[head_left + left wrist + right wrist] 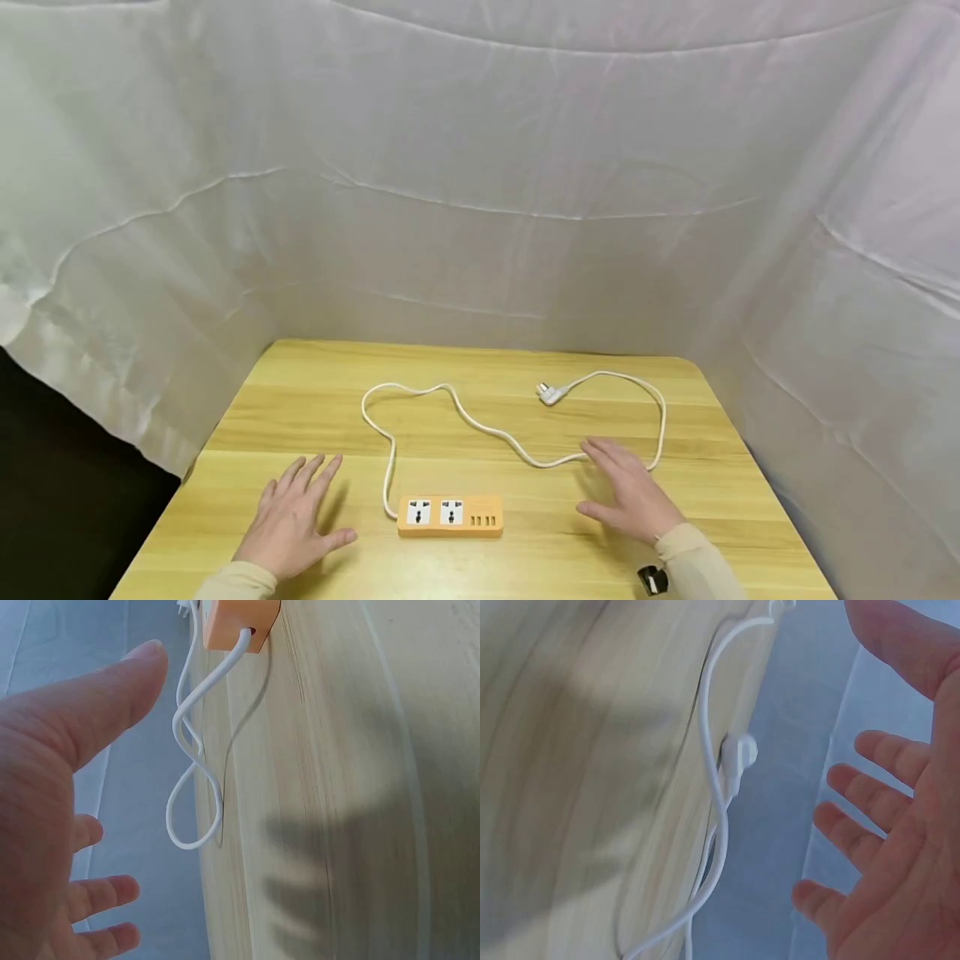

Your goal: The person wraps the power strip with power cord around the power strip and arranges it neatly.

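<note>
An orange power strip [450,530] with two white sockets and several USB ports lies near the front middle of the table. From its left end a white cord [480,427] winds back and to the right, ending in a white plug [552,394]. To the left of the strip my left hand [287,521] hovers with spread fingers, holding nothing; its thumb points toward the strip. My right hand [628,492] is held over the table on the strip's right, fingers extended, covering part of the cord. The right wrist view shows its palm apart from the cord [711,742].
The wooden table [300,400] has rounded far corners. Pale grey cloth [480,250] hangs behind it and along both sides. A dark area [60,475] shows at the lower left, beyond the cloth. A small black device [652,580] sits by the right sleeve.
</note>
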A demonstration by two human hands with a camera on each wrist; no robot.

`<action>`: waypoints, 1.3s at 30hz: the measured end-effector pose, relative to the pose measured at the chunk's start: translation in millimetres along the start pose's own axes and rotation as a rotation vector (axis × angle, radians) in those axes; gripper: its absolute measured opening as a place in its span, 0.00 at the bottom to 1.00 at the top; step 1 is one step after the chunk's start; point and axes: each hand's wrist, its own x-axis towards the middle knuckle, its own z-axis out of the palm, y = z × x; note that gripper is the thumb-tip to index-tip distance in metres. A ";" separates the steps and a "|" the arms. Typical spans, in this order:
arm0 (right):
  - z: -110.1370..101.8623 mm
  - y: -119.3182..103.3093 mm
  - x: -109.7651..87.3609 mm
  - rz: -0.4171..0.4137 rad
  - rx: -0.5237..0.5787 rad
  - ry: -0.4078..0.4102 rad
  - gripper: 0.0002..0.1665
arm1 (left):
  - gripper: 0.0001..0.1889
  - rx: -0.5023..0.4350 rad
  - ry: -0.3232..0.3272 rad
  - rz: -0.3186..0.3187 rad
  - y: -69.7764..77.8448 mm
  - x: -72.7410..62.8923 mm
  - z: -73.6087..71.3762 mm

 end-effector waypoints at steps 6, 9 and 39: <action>11.1 -21.2 23.4 -0.050 0.013 -0.090 0.53 | 0.55 -0.016 0.007 0.013 -0.7 2.1 0.2; 21.0 -33.3 37.1 -0.083 0.015 -0.157 0.52 | 0.55 -0.020 0.011 0.021 0.3 4.7 0.8; 96.7 -108.9 83.2 -0.236 -0.040 -0.429 0.48 | 0.55 -0.069 -0.002 0.081 25.4 25.7 12.5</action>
